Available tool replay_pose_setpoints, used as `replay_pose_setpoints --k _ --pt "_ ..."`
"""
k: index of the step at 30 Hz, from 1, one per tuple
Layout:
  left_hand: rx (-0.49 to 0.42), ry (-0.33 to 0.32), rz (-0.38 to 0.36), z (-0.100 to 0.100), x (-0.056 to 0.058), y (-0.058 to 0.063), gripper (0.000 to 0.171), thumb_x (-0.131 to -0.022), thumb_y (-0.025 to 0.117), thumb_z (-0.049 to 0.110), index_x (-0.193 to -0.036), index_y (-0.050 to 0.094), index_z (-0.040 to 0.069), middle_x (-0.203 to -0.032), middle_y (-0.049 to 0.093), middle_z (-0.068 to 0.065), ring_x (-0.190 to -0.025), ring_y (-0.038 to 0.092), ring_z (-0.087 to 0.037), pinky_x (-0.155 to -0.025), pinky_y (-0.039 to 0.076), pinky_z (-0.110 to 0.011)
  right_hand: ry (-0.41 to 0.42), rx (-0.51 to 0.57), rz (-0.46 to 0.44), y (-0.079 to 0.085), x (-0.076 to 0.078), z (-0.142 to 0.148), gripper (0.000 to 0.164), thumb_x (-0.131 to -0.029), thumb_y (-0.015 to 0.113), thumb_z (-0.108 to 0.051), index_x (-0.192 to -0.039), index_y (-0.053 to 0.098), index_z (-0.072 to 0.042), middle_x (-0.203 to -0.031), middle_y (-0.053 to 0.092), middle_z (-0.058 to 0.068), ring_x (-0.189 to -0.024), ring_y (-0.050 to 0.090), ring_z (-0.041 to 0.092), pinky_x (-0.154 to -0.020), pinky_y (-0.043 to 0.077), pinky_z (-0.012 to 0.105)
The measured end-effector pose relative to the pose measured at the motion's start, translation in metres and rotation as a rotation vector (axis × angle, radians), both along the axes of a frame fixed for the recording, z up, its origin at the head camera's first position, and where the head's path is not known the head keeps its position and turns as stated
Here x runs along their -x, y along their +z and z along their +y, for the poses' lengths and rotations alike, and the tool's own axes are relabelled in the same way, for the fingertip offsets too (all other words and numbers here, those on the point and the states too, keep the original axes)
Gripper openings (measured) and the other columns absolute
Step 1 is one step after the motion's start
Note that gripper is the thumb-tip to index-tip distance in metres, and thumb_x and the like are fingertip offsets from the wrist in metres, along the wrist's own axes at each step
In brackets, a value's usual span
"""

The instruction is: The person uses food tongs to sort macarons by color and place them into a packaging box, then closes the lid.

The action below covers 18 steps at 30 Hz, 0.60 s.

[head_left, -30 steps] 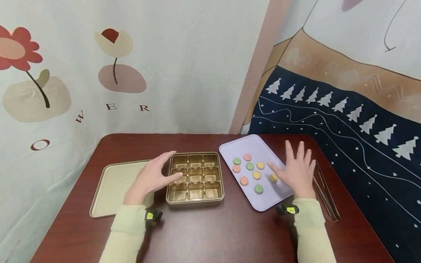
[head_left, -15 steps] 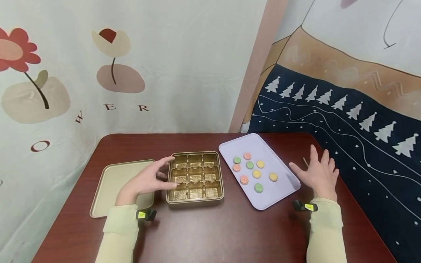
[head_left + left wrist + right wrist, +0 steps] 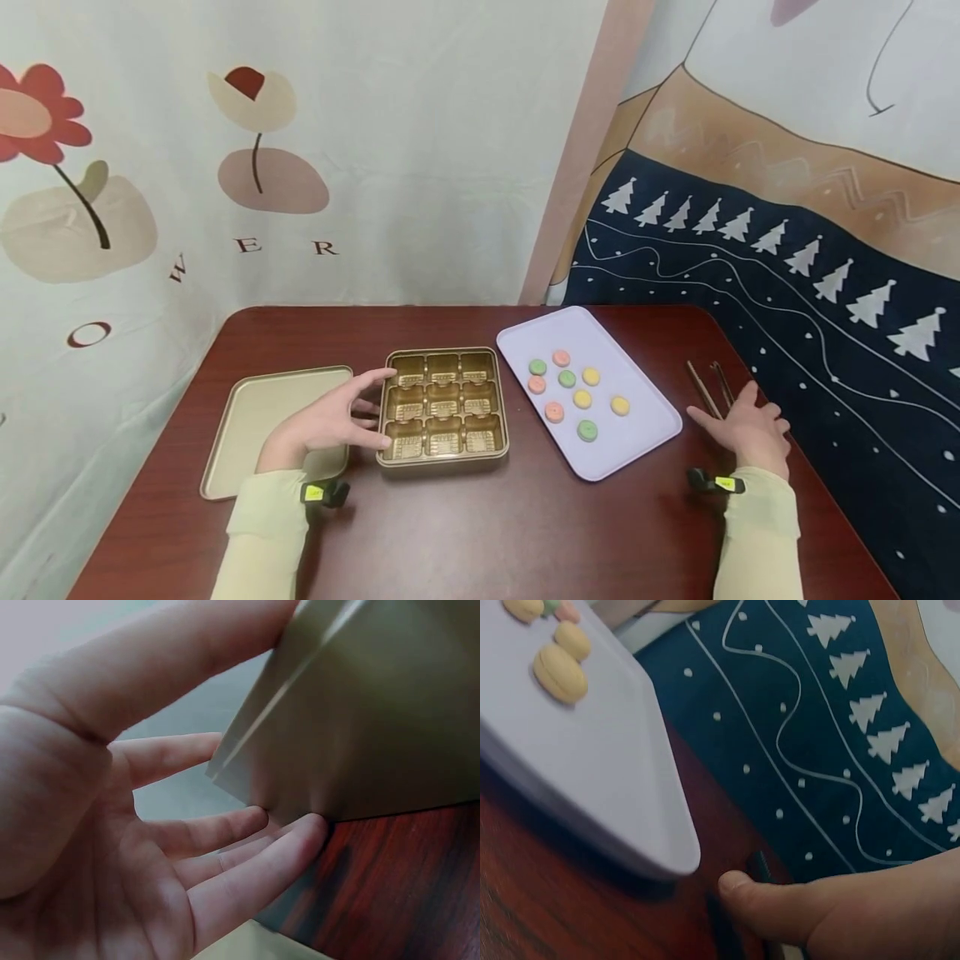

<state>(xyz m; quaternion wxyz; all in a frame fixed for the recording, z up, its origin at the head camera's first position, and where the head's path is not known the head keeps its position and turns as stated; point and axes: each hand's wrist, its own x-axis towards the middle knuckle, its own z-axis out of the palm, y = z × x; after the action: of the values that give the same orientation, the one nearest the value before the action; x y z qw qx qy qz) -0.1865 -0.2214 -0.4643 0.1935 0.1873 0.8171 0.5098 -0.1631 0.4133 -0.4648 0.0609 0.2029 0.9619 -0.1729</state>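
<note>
A gold box insert with a grid of square compartments sits mid-table. My left hand is at its left side, thumb and index finger reaching to the rim. In the left wrist view, the fingertips touch the box's side wall. My right hand is low over metal tongs, its thumb on their left and the other fingers on their right. The hand hides the near part of the tongs. In the right wrist view, the thumb lies straight above a dark strip of the tongs.
A lilac tray between box and tongs carries several pink, green and yellow macarons. A flat gold lid lies left of the box, partly under the left forearm. Fabric backdrops hang behind the dark red table.
My right hand has moved right, off the tray, and down over the tongs. My left hand has drawn slightly back from over the box to its left edge.
</note>
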Motion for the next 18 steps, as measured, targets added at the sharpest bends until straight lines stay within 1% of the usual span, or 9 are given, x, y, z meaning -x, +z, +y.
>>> replay_pose_setpoints --k 3,6,9,11,14,18 --pt "-0.023 -0.013 -0.017 -0.002 0.0 -0.004 0.11 -0.079 0.094 0.013 -0.164 0.025 0.008 -0.158 0.036 -0.032 -0.13 0.055 -0.051 -0.1 0.054 -0.056 -0.013 0.005 -0.041 -0.003 -0.001 0.005 0.135 -0.085 0.07 -0.073 -0.155 0.002 0.021 -0.132 0.02 0.058 -0.116 0.027 0.072 -0.091 0.037 0.082" --pt "-0.051 -0.018 -0.023 -0.002 0.001 -0.007 0.111 -0.079 0.094 0.014 -0.165 0.024 0.008 -0.157 0.036 -0.032 -0.13 0.055 -0.05 -0.102 0.053 -0.056 -0.014 -0.011 -0.044 -0.004 -0.001 0.007 0.128 -0.085 0.069 -0.074 -0.147 0.017 0.025 -0.125 0.026 0.055 -0.11 0.029 0.067 -0.087 0.04 0.08" --pt "-0.091 -0.023 -0.037 -0.003 0.001 -0.009 0.113 -0.078 0.094 0.011 -0.165 0.022 0.008 -0.158 0.034 -0.03 -0.131 0.054 -0.048 -0.105 0.052 -0.054 -0.004 -0.02 -0.037 -0.003 0.0 0.007 0.11 -0.088 0.068 -0.071 -0.133 0.038 0.025 -0.115 0.031 0.05 -0.104 0.032 0.064 -0.082 0.042 0.077" --pt "-0.114 -0.026 -0.047 -0.004 0.001 -0.01 0.114 -0.078 0.094 0.009 -0.165 0.021 0.008 -0.159 0.032 -0.03 -0.131 0.053 -0.048 -0.108 0.05 -0.054 0.01 -0.017 -0.033 -0.002 0.0 0.006 0.097 -0.091 0.068 -0.066 -0.123 0.046 0.023 -0.11 0.034 0.047 -0.101 0.034 0.062 -0.08 0.043 0.075" --pt "-0.14 -0.028 -0.055 -0.004 0.001 -0.012 0.115 -0.078 0.093 0.007 -0.166 0.02 0.008 -0.16 0.03 -0.029 -0.131 0.052 -0.047 -0.11 0.048 -0.054 0.033 -0.011 -0.02 -0.001 0.0 0.006 0.084 -0.095 0.068 -0.057 -0.117 0.05 0.022 -0.106 0.039 0.045 -0.097 0.04 0.061 -0.076 0.045 0.071" --pt "-0.154 -0.027 -0.062 -0.005 0.002 -0.013 0.115 -0.078 0.093 0.007 -0.166 0.019 0.008 -0.161 0.029 -0.028 -0.132 0.051 -0.048 -0.11 0.048 -0.055 0.053 0.001 0.001 -0.001 0.001 0.007 0.071 -0.098 0.068 -0.045 -0.116 0.048 0.021 -0.103 0.046 0.041 -0.091 0.049 0.053 -0.07 0.049 0.06"
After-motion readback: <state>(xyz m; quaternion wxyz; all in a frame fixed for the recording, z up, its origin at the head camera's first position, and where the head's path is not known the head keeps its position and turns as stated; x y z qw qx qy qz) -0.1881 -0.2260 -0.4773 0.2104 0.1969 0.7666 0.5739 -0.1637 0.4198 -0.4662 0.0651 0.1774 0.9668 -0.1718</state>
